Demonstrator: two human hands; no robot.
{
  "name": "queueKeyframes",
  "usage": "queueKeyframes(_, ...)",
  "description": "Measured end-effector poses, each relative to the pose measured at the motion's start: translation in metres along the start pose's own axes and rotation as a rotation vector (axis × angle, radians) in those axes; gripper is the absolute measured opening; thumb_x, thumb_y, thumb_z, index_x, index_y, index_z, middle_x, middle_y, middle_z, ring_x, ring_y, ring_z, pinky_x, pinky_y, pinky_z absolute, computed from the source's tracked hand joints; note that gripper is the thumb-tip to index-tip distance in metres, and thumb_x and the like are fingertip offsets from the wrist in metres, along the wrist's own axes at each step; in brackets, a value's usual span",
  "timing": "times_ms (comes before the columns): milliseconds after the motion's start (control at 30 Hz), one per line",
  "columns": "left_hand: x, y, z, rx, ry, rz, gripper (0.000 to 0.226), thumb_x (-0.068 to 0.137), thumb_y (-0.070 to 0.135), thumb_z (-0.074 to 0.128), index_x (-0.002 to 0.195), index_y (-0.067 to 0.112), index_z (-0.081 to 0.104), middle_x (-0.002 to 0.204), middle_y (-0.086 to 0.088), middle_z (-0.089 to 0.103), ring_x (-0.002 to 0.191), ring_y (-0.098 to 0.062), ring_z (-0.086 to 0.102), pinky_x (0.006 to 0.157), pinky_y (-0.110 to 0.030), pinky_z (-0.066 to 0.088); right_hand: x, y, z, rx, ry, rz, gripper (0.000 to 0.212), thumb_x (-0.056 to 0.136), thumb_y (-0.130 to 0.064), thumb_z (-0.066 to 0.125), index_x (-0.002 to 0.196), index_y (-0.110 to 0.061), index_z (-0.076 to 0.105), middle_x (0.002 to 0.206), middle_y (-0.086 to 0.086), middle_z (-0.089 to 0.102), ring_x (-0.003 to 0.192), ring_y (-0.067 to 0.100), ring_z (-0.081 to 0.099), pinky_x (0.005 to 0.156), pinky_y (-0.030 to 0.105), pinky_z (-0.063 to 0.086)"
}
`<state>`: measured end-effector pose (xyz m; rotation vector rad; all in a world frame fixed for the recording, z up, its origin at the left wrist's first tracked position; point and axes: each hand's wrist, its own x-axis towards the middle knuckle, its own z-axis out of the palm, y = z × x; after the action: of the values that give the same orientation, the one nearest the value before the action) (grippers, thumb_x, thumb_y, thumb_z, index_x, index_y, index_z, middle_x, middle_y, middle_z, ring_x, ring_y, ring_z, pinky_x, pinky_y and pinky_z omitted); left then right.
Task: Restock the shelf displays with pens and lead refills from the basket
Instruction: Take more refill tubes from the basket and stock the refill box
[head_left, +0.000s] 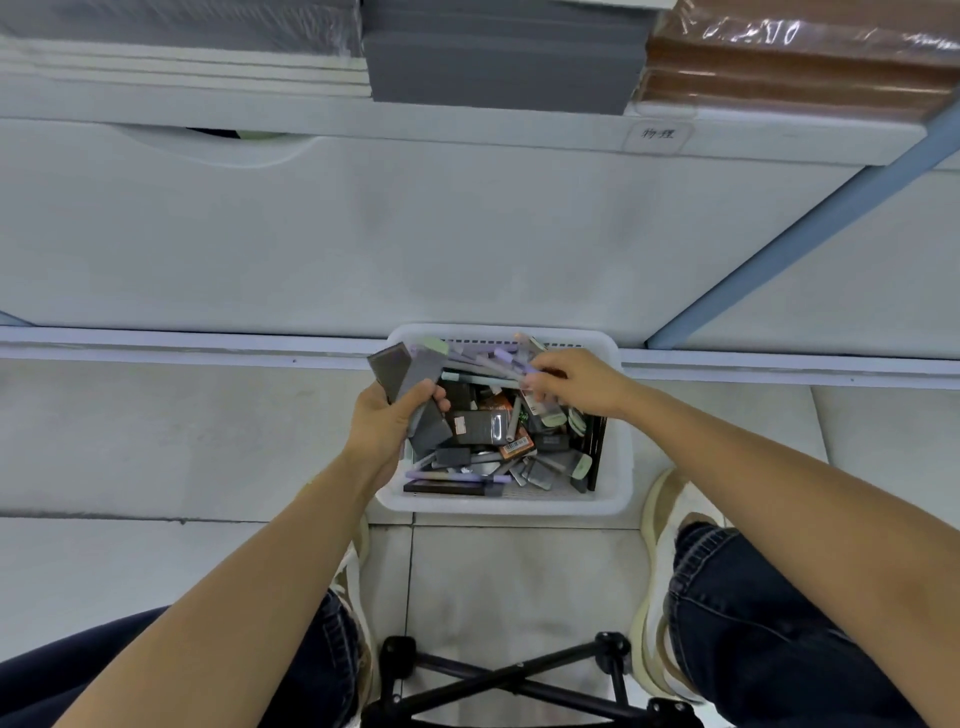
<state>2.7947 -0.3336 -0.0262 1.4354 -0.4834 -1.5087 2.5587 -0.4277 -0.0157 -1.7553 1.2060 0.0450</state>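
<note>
Pale tiled floor (156, 441) in front of a white shelf unit (363, 234). Its lowest shelf runs along the top of the frame and carries stacks of white (182, 67), grey (498, 67) and brown film-wrapped notebooks (795, 62). The white basket (618, 467) sits on the floor at centre frame, against the base of the unit, heaped with mixed stock: lilac pens (488, 364) across its upper part, dark and orange-labelled packs below them. Left hand (384, 421), at the basket's left rim, holds a fan of flat grey packs (410, 366), probably lead refills (print too small to read). Its fingers (428, 392) are curled round the lower ends, thumb across the front. Right hand (582, 382) is over the upper right of the basket with fingers (535, 384) bent down into the pile. The tips appear to pinch one or two of the lilac pens; exactly how many cannot be resolved. Judged step: sorting and gathering, nothing yet on the shelf. Risks from here:
1. The fan in the left hand is loose and splayed, so adding another pack, or relaxing the thumb, could let the outer ones slide back into the basket or onto the floor.
2. The pens lie crossed over each other, so pulling one out sideways may drag its neighbours over the rim.
3. Stock is mixed, so a mis-sorted item could reach the wrong display.
4. A folding stool (519, 675) at bottom centre sits close between the feet, a trip hazard on rising with both hands full.
</note>
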Motion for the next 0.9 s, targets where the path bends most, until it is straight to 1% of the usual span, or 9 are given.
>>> queueKeyframes(67,-0.002,0.011,0.007,-0.096,0.036,0.017,0.014,0.095,0.010,0.056,0.103,0.003,0.065,0.090,-0.010,0.071,0.083,-0.022,0.068,0.073,-0.034,0.058,-0.009,-0.013,-0.011,0.188,0.001,-0.022,0.018,0.100,-0.021,0.051,0.097,-0.010,0.065,0.082,0.007,0.071,0.066,0.015,0.063,0.060,0.026,0.051)
queueKeyframes(200,-0.009,0.040,0.035,-0.265,-0.026,0.020,0.024,0.095,0.012,0.057,0.116,0.004,0.063,0.109,-0.011,0.071,0.098,-0.023,0.068,0.082,-0.038,0.057,-0.024,-0.052,-0.020,0.321,0.008,-0.119,0.016,0.100,-0.020,0.051,0.094,-0.019,0.065,0.083,0.011,0.072,0.058,0.013,0.064,0.050,0.021,0.050)
queueKeyframes(300,-0.022,0.064,0.054,-0.252,-0.126,0.105,0.018,0.096,0.015,0.056,0.107,0.006,0.068,0.106,-0.010,0.073,0.098,-0.026,0.068,0.084,-0.042,0.056,-0.034,-0.081,-0.024,0.333,-0.018,-0.156,0.015,0.100,-0.019,0.052,0.089,-0.019,0.063,0.069,0.001,0.072,0.063,0.019,0.067,0.056,0.026,0.053)
queueKeyframes(433,-0.042,0.101,0.059,-0.226,-0.088,0.263,0.015,0.095,0.015,0.057,0.097,0.012,0.072,0.095,-0.006,0.075,0.085,-0.022,0.071,0.067,-0.036,0.059,-0.051,-0.109,-0.043,0.353,0.065,-0.213,0.017,0.100,-0.020,0.051,0.100,-0.012,0.066,0.091,0.003,0.072,0.083,0.017,0.071,0.072,0.029,0.058)
queueKeyframes(500,-0.051,0.121,0.058,-0.199,-0.070,0.328,0.014,0.096,0.014,0.056,0.102,0.011,0.068,0.095,-0.004,0.074,0.086,-0.020,0.069,0.067,-0.033,0.058,-0.061,-0.125,-0.058,0.325,0.168,-0.281,0.020,0.100,-0.020,0.050,0.104,-0.016,0.069,0.105,0.001,0.068,0.096,0.017,0.065,0.085,0.019,0.052)
queueKeyframes(567,-0.062,0.139,0.059,-0.151,-0.089,0.374,0.016,0.096,0.013,0.055,0.108,0.006,0.064,0.092,-0.006,0.073,0.084,-0.021,0.069,0.067,-0.030,0.057,-0.074,-0.146,-0.073,0.364,0.202,-0.340,0.020,0.100,-0.022,0.050,0.104,-0.020,0.069,0.106,-0.006,0.067,0.096,0.017,0.064,0.088,0.011,0.043)
queueKeyframes(633,-0.076,0.155,0.066,-0.084,-0.143,0.407,0.016,0.096,0.012,0.056,0.106,0.005,0.065,0.089,-0.006,0.074,0.082,-0.020,0.070,0.067,-0.028,0.057,-0.086,-0.168,-0.086,0.449,0.203,-0.411,0.018,0.099,-0.019,0.051,0.105,-0.016,0.068,0.100,-0.012,0.069,0.095,0.009,0.062,0.088,0.019,0.045)
queueKeyframes(800,-0.111,0.195,0.087,-0.063,-0.270,0.478,0.014,0.095,0.017,0.056,0.097,0.009,0.068,0.083,-0.010,0.073,0.076,-0.021,0.070,0.069,-0.031,0.057,-0.124,-0.220,-0.121,0.652,0.374,-0.621,0.022,0.092,-0.006,0.060,0.115,-0.005,0.061,0.091,0.006,0.070,0.083,0.012,0.068,0.076,0.025,0.057)
queueKeyframes(900,-0.129,0.219,0.097,-0.055,-0.290,0.468,0.019,0.095,0.019,0.057,0.099,0.004,0.067,0.080,-0.010,0.073,0.071,-0.019,0.070,0.066,-0.028,0.056,-0.144,-0.243,-0.139,0.644,0.427,-0.665,0.029,0.090,-0.003,0.062,0.118,-0.002,0.055,0.096,0.015,0.070,0.083,0.018,0.070,0.073,0.026,0.058)
